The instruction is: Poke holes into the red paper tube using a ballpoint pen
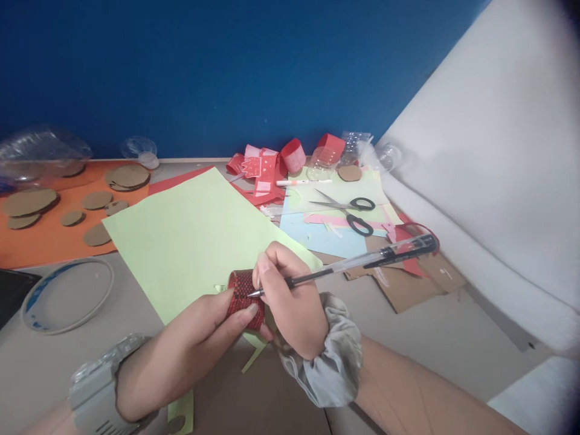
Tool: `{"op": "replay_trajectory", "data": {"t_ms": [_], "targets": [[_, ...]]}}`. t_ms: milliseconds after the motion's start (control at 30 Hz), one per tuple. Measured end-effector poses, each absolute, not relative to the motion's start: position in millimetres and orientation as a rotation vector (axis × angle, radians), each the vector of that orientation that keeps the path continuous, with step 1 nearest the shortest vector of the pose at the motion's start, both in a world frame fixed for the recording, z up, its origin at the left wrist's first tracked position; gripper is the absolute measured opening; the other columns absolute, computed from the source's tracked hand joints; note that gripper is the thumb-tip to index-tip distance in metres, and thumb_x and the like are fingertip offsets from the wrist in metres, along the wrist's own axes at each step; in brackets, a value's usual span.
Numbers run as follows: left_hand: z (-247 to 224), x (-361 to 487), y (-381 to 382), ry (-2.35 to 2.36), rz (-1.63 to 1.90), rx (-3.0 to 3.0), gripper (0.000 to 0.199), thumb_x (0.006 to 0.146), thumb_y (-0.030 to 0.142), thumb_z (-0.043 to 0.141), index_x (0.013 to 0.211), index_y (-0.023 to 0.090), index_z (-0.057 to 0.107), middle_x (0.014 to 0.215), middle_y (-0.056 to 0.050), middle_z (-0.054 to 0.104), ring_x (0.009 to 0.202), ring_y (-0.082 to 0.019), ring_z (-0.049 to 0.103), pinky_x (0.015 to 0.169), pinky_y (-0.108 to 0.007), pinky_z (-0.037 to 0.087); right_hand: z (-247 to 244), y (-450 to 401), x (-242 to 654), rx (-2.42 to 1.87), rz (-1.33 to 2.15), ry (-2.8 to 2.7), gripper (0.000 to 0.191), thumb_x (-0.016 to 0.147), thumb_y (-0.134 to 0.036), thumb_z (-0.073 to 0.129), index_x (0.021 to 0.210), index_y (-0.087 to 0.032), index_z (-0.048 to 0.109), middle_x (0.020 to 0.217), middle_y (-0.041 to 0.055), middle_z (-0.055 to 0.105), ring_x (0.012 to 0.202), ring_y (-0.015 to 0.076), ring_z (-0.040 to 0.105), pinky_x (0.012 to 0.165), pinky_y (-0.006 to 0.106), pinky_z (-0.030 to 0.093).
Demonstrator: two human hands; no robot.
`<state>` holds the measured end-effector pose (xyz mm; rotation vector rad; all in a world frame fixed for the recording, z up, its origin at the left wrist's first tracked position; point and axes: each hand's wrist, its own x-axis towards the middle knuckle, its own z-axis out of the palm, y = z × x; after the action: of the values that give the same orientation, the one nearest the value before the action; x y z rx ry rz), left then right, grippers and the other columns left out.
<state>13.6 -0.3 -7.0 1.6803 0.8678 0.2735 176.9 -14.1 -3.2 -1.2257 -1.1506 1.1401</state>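
My left hand (pixel 212 329) is closed around a small red paper roll (pixel 247 287) covered with a dark crosshatched pattern. In my right hand (pixel 290 302) is a clear-barrelled black pen (pixel 335 266), pinched near its point, with the tip at the roll's surface. The cap is fitted on the pen's far end. Both hands are close together, over the near edge of a pale green sheet (pixel 181 235). A grey watch is on my left wrist and a grey scrunchie on my right.
Cardboard discs (pixel 29 202) lie on orange paper (pixel 90 181) at the left, near a clear ring (pixel 27 308). Scissors (pixel 348 211), a marker (pixel 303 182), red paper pieces (pixel 265 172) and cardboard (pixel 403 290) lie to the right. A blue wall (pixel 203 72) stands behind.
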Motion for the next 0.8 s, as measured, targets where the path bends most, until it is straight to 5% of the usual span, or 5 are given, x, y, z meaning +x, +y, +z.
{"op": "replay_trajectory", "data": {"t_ms": [333,567,800], "targets": [[-7.5,13.6,1.3,0.881,0.272,1.683,0.036,0.108,0.035,0.045,0.087,0.023,0.07,0.084,0.003,0.072,0.081,-0.015,0.067,0.082,-0.017,0.051,-4.5,-16.0,176.8,-1.268,1.116,-1.145,0.036,0.098,-0.033,0.05,0.065,-0.023,0.04,0.06,-0.006,0.036,0.054,0.0114,0.035,0.047,0.023,0.03],[-6.1,13.4,1.0,0.855,0.288,1.578,0.038,0.11,0.036,0.043,0.1,0.022,0.077,0.106,-0.001,0.08,0.1,-0.019,0.071,0.096,-0.021,0.05,-1.7,-13.4,177.4,-1.265,1.153,-1.057,0.036,0.095,-0.035,0.052,0.064,-0.024,0.038,0.056,-0.0077,0.036,0.047,0.009,0.033,0.044,0.021,0.029],[-8.6,12.1,0.1,0.866,0.291,1.623,0.037,0.11,0.033,0.045,0.101,0.023,0.079,0.105,0.001,0.081,0.096,-0.018,0.071,0.091,-0.019,0.052,-2.8,-17.2,179.0,-1.23,1.174,-1.131,0.032,0.097,-0.034,0.054,0.068,-0.025,0.043,0.052,-0.0078,0.039,0.041,0.0105,0.039,0.039,0.022,0.03]]}}
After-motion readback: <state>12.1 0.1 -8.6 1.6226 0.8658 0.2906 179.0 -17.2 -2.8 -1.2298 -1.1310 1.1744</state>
